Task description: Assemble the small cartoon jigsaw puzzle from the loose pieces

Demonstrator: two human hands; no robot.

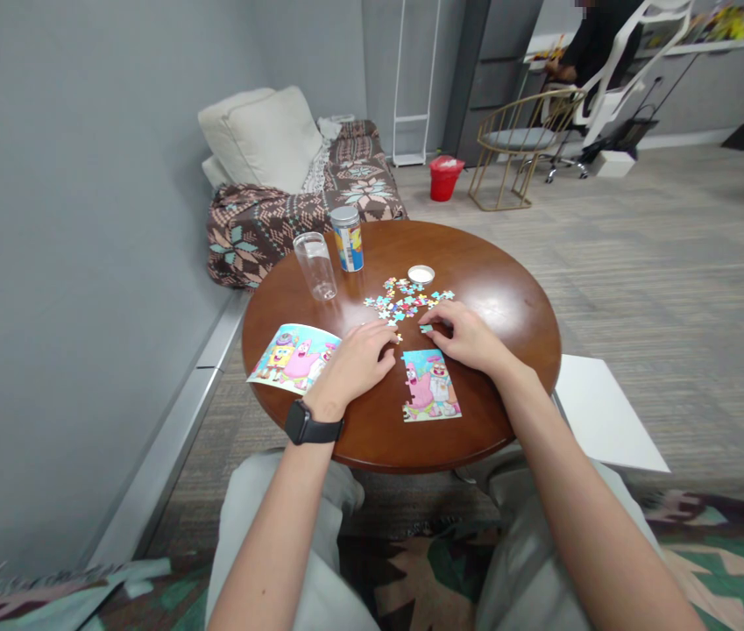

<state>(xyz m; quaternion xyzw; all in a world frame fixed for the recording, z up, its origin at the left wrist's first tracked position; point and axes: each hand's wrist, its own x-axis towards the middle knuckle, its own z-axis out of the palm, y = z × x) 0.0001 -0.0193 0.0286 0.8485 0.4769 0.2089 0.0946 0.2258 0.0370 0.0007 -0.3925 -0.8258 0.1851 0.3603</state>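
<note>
My left hand (362,358) rests on the round table with fingers stretched and the thumb apart, and a small puzzle piece lies at its fingertips. In my right hand (467,335), thumb and index finger close on a teal jigsaw puzzle piece (426,329). Just below both hands lies the partly joined puzzle (434,386), with pink and brown cartoon figures and a jagged left edge. Loose puzzle pieces (404,302) are heaped beyond my fingertips. The printed reference picture (289,355) is under my left wrist side, its right end partly covered by that hand.
On the brown table (503,289) stand a clear plastic jar (316,267) and a printed can (348,241); a round lid (421,274) lies near the pieces. Beyond are a covered sofa (266,145), a red bin (443,178), a gold chair (520,138) and a seated person (598,53).
</note>
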